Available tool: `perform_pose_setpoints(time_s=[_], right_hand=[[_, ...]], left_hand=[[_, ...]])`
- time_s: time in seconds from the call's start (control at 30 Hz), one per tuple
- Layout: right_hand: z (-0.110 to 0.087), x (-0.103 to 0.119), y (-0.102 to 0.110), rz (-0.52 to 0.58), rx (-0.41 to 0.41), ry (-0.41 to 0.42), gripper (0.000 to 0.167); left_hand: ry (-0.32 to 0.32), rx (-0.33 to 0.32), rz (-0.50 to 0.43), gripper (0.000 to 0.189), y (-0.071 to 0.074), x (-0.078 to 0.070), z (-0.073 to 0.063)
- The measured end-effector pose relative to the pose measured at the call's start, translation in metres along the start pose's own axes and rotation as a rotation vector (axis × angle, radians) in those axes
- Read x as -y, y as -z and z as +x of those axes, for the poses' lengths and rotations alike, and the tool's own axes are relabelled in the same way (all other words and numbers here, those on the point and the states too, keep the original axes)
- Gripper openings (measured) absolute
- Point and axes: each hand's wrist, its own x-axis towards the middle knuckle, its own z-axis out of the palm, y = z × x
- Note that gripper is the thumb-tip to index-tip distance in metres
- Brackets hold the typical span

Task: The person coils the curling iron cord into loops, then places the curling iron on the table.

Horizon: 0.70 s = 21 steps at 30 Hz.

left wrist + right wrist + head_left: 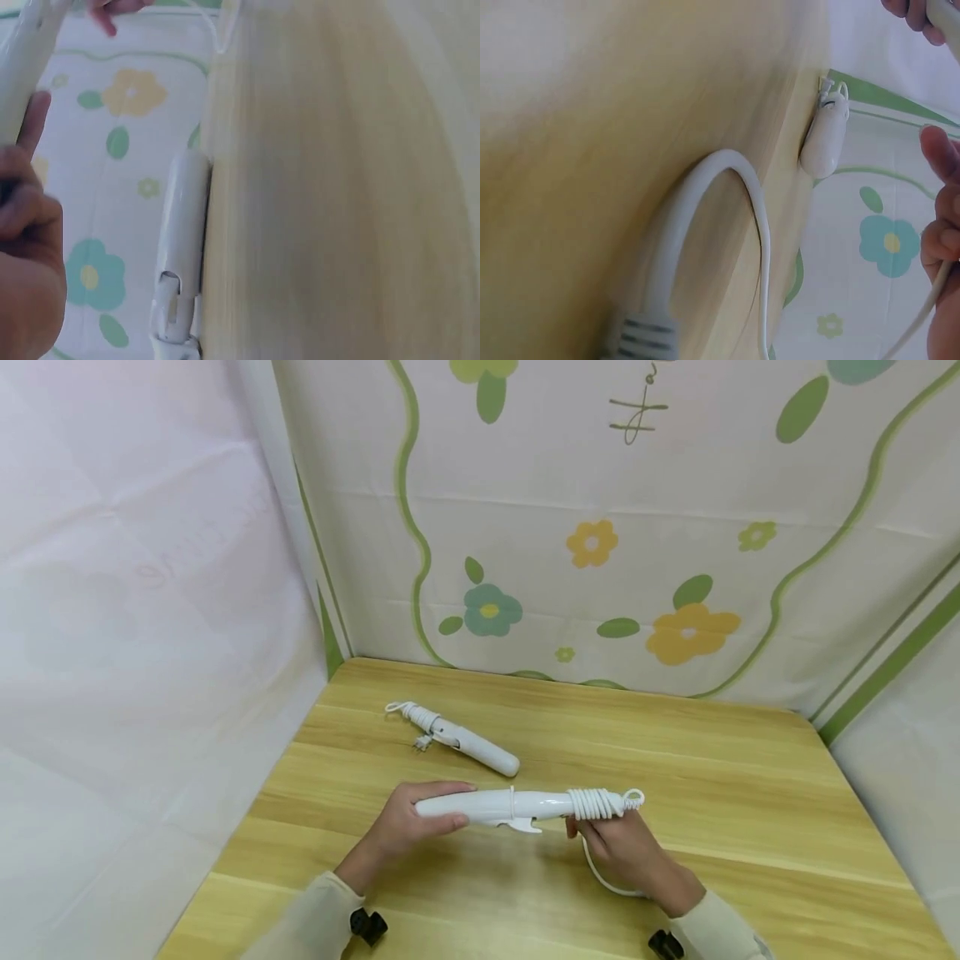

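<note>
A white curling iron (480, 807), with a small lever on its underside, lies level in front of me. My left hand (408, 814) grips its smooth rounded end, thumb on the near side and fingers on the far side. White cord (592, 804) is coiled round its right end, with a small loop past the tip. My right hand (626, 847) is under that coil, its curled fingers (945, 232) holding the loose length of cord, partly hidden in the head view. From there the cord hangs in a curve, and its ribbed plug end (645, 337) shows close up in the right wrist view.
A second white curling iron (480, 747) lies on the wooden table (675, 760) behind the hands, its cord wrapped and its plug (423, 742) beside it. Floral cloth (540, 468) stands at the back, with pale cloth at both sides.
</note>
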Motion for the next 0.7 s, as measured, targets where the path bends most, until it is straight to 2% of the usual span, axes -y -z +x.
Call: perform_pose_setpoints(time_s=[0.3, 0.5, 0.63, 0.7], right_hand=[[-0.006, -0.001, -0.004, -0.041, -0.069, -0.043, 0.046], [-0.011, 0.0, 0.002, -0.039, -0.027, -0.1, 0.029], [-0.015, -0.001, 0.007, -0.048, -0.01, -0.106, 0.029], [-0.017, -0.002, 0.01, -0.053, -0.005, -0.095, 0.033]], left_hand=[[-0.067, -0.059, 0.114, 0.037, -0.01, -0.002, 0.003], [-0.165, -0.143, 0.277, 0.039, -0.013, -0.002, 0.006], [-0.188, -0.203, 0.377, 0.039, -0.01, -0.001, 0.008], [-0.173, -0.235, 0.413, 0.039, -0.007, 0.0, 0.008]])
